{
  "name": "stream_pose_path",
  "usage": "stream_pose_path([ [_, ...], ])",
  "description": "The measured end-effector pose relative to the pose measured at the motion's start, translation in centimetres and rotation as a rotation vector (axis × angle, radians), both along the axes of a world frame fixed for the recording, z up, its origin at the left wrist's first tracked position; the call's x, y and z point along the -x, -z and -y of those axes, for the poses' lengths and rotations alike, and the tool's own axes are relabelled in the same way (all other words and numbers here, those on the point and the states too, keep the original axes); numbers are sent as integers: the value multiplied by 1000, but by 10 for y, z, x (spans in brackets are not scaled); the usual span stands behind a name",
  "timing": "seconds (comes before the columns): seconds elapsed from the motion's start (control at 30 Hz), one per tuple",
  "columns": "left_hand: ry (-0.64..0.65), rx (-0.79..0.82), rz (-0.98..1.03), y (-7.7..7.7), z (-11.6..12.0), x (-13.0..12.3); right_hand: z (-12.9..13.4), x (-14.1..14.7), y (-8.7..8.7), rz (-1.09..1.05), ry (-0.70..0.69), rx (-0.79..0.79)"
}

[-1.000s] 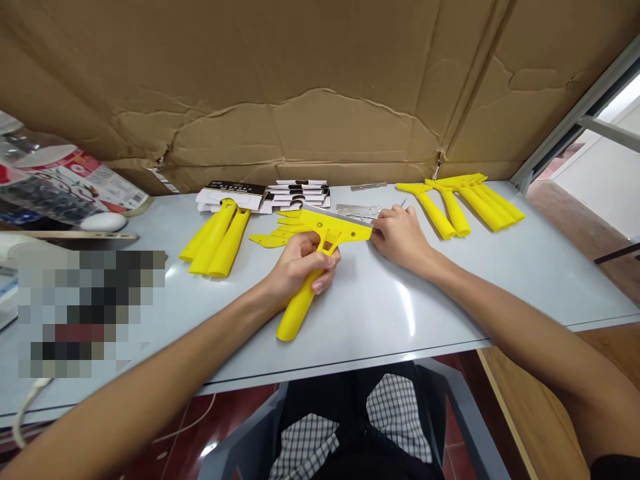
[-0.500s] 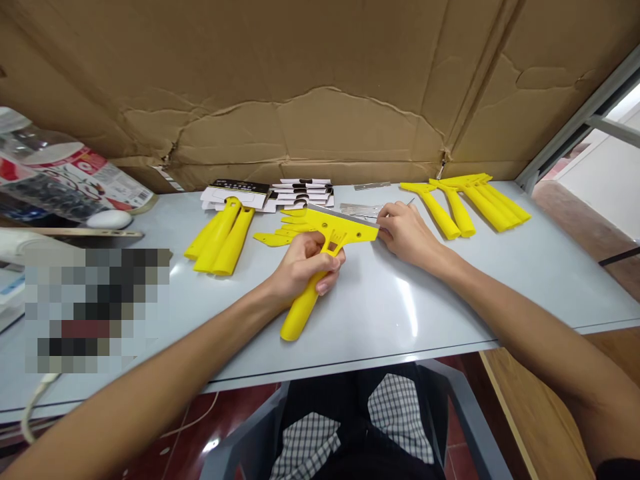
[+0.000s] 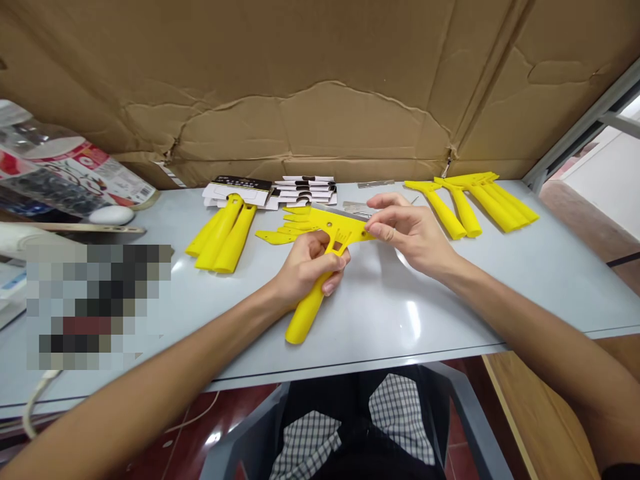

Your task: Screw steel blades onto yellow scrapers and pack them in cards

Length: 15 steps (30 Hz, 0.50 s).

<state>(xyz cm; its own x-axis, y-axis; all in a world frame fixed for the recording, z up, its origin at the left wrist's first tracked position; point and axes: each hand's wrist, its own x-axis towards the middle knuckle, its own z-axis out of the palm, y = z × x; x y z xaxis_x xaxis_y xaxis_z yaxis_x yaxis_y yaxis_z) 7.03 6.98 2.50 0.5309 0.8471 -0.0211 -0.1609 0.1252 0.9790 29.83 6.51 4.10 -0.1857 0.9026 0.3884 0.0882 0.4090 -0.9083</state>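
Observation:
My left hand (image 3: 313, 267) is closed around the neck of a yellow scraper (image 3: 305, 317), its handle slanting down toward the table's front edge. A thin metal blade (image 3: 333, 211) runs along the top of the scraper's head. At the head's right end, the fingertips and thumb of my right hand (image 3: 417, 233) are bent against the corner; whether a small part is between them is hidden. Behind the head lie several flat yellow plates (image 3: 274, 237). Loose metal blades (image 3: 355, 207) rest just beyond my right fingers, with another blade (image 3: 376, 183) farther back.
Several yellow scraper handles (image 3: 493, 200) lie at the right, and more yellow handles (image 3: 235, 243) at the left beside black-and-white cards (image 3: 240, 192). Folded cards (image 3: 306, 192) are stacked behind. A labelled bottle (image 3: 95, 167) lies far left near a white mouse (image 3: 111, 215). Cardboard (image 3: 320, 80) walls the back.
My right hand has risen from the table behind the blade to the right end of the scraper's head. My left hand keeps its grip on the scraper.

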Motion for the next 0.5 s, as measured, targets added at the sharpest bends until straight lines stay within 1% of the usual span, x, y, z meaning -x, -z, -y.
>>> stream_pose_path([
  [0.1, 5, 9, -2, -5, 2, -2, -2, 3, 8, 18, -25, 33],
  [0.23, -3, 24, -13, -8, 4, -4, -6, 2, 15, 34, -37, 8],
  [0.33, 5, 22, -9, -8, 3, -4, -8, 3, 17, 43, -27, -28],
  [0.5, 7, 5, -29, -7, 3, -5, -4, 6, 15, 47, 15, -104],
])
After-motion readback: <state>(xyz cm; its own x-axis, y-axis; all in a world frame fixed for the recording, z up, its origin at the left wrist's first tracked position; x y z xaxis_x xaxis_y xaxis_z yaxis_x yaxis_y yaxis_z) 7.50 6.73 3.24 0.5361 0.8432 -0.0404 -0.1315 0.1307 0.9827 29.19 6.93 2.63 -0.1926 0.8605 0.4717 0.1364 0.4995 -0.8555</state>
